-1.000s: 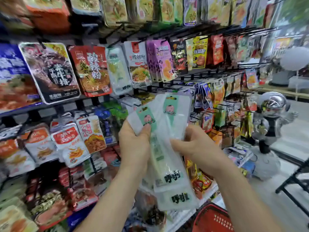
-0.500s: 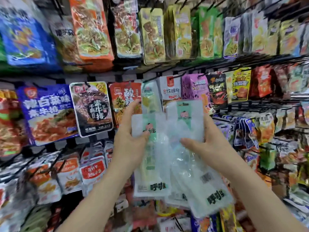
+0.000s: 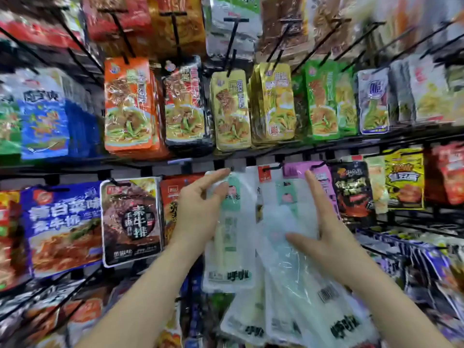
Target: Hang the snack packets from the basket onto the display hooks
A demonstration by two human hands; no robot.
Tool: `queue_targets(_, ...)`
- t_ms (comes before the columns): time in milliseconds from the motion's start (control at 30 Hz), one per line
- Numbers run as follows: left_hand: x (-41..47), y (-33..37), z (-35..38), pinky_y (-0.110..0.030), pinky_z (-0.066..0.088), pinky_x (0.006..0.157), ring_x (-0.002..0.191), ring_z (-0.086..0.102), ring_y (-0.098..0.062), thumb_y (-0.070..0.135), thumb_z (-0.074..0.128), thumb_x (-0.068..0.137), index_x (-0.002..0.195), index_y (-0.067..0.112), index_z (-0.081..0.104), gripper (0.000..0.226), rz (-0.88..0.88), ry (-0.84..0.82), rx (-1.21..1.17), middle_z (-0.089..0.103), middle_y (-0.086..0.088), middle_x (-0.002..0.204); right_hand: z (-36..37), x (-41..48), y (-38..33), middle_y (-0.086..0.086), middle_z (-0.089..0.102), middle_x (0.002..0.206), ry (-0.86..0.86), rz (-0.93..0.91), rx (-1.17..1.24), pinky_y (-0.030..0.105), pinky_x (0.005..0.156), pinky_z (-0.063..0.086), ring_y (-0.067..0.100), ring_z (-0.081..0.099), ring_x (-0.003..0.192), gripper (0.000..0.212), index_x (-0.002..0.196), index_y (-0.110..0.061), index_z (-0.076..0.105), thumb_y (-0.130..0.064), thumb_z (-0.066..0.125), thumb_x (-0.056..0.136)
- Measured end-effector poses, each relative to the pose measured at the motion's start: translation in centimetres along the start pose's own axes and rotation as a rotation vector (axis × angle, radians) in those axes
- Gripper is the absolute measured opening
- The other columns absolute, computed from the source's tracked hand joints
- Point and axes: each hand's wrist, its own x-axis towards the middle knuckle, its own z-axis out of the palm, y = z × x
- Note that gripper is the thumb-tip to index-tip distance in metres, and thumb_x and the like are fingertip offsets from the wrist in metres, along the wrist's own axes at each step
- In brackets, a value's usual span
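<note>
- a wall of black wire display hooks (image 3: 233, 38) fills the view, hung edge to edge with glossy snack packs, one row above another.
- a black horizontal rail (image 3: 326, 146) runs across the middle, between the upper row and the lower row.
- in the upper row hang orange noodle-print packs (image 3: 128, 106), gold packs (image 3: 231, 109) and green packs (image 3: 324, 101), each stack on its own hook.
- in the lower row hang a blue pack with white lettering (image 3: 62, 227), a dark brown pack with a round black label (image 3: 131, 219), pink packs (image 3: 320, 175) and a yellow pack (image 3: 404, 177).
- the left hand (image 3: 198, 209) pinches the top of one translucent white snack packet with a mint-green label (image 3: 231, 247), thumb on its front, forefinger stretched up.
- that packet hangs upright from the fingers, its top just under the rail beside a short black hook tip (image 3: 233, 169); whether it is on the hook, i cannot tell.
- the right hand (image 3: 324, 237) holds a loose bundle of translucent white packets (image 3: 296, 272), fingers straight behind it, thumb pressed across its front.
- the bundle fans down to the right, just beside the single packet.
</note>
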Motion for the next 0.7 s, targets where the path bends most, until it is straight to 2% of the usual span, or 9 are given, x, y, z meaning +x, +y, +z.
queue_targets(100, 0.5, 0.1, 0.5, -0.001, 0.042, 0.079, 0.099, 0.056, 0.018, 0.009, 0.063, 0.091, 0.106, 0.032, 0.067, 0.028, 0.038, 0.040, -0.035, 0.061, 0.028, 0.100, -0.1, 0.7, 0.6, -0.056, 0.004, 0.118, 0.022, -0.032, 0.033, -0.001, 0.075, 0.042, 0.006, 0.049, 0.112, 0.104, 0.138, -0.060, -0.005, -0.011, 0.070, 0.086)
queue_targets(167, 0.7, -0.2, 0.6, -0.005, 0.044, 0.085, 0.101, 0.057, 0.016, 0.008, 0.064, 0.090, 0.107, 0.032, 0.067, 0.029, 0.070, 0.072, -0.041, 0.064, 0.026, 0.103, -0.1, 1.0, 0.8, -0.051, 0.004, 0.122, 0.009, 0.000, 0.058, -0.003, 0.065, 0.040, 0.018, 0.052, 0.119, 0.104, 0.137, -0.061, -0.007, -0.013, 0.070, 0.086)
queue_targets(267, 0.8, -0.4, 0.5, -0.014, 0.048, 0.093, 0.110, 0.059, 0.006, 0.009, 0.064, 0.090, 0.106, 0.034, 0.067, 0.030, 0.088, 0.126, -0.056, 0.066, 0.022, 0.107, -0.4, 1.1, 1.0, -0.066, 0.012, 0.114, -0.005, -0.017, 0.105, -0.002, 0.072, 0.043, -0.029, 0.045, 0.104, 0.105, 0.131, -0.068, -0.007, -0.013, 0.071, 0.086)
queue_targets(333, 1.1, -0.4, 0.5, -0.019, 0.050, 0.094, 0.106, 0.060, 0.008, 0.008, 0.063, 0.091, 0.109, 0.033, 0.067, 0.031, 0.088, 0.147, -0.014, 0.065, 0.025, 0.103, -0.6, 1.1, 1.2, -0.050, 0.037, 0.127, 0.001, -0.030, 0.062, 0.021, 0.078, 0.055, -0.005, 0.063, 0.081, 0.106, 0.129, -0.073, -0.009, -0.016, 0.070, 0.087)
queue_targets(400, 1.3, -0.3, 0.7, -0.029, 0.053, 0.094, 0.101, 0.063, 0.004, 0.009, 0.062, 0.092, 0.111, 0.032, 0.068, 0.031, 0.088, 0.140, 0.061, 0.066, 0.025, 0.099, -0.7, 1.2, 0.9, -0.009, 0.054, 0.136, 0.000, -0.046, -0.006, 0.032, 0.059, 0.050, 0.012, 0.046, 0.047, 0.106, 0.130, -0.075, -0.008, -0.018, 0.070, 0.087)
queue_targets(467, 1.4, -0.3, 0.8, -0.032, 0.054, 0.090, 0.095, 0.065, -0.002, 0.009, 0.062, 0.093, 0.116, 0.026, 0.068, 0.029, 0.126, 0.135, 0.137, 0.067, 0.020, 0.095, -0.9, 1.2, 0.7, -0.036, 0.037, 0.142, -0.033, -0.080, -0.040, 0.033, 0.060, 0.052, 0.028, 0.059, 0.062, 0.105, 0.130, -0.077, -0.008, -0.019, 0.069, 0.087)
queue_targets(533, 1.3, -0.3, 0.9, -0.033, 0.055, 0.085, 0.091, 0.065, -0.010, 0.010, 0.062, 0.093, 0.118, 0.023, 0.068, 0.028, 0.204, 0.131, 0.228, 0.068, 0.009, 0.096, -0.9, 1.1, 0.4, -0.067, 0.021, 0.117, -0.082, -0.104, -0.056, 0.034, 0.081, 0.053, 0.037, 0.063, 0.095, 0.101, 0.131, -0.077, -0.003, -0.019, 0.068, 0.088)
queue_targets(633, 1.4, -0.3, 1.1, -0.025, 0.050, 0.083, 0.088, 0.061, -0.010, 0.012, 0.063, 0.092, 0.119, 0.021, 0.067, 0.028, 0.229, 0.123, 0.321, 0.065, 0.004, 0.097, -0.7, 1.6, 1.0, -0.055, 0.039, 0.120, -0.122, -0.142, -0.005, 0.000, 0.081, 0.039, -0.013, 0.059, 0.100, 0.070, 0.127, -0.067, 0.037, -0.015, 0.066, 0.090)
queue_targets(700, 1.8, -0.5, 1.3, -0.001, 0.042, 0.083, 0.099, 0.055, 0.002, 0.012, 0.064, 0.092, 0.122, 0.019, 0.066, 0.031, 0.136, 0.107, 0.340, 0.061, 0.013, 0.105, -0.3, 2.2, 1.3, -0.037, 0.047, 0.130, -0.133, -0.105, 0.051, -0.005, 0.080, 0.035, -0.030, 0.046, 0.099, 0.053, 0.118, -0.059, 0.052, -0.015, 0.066, 0.090)
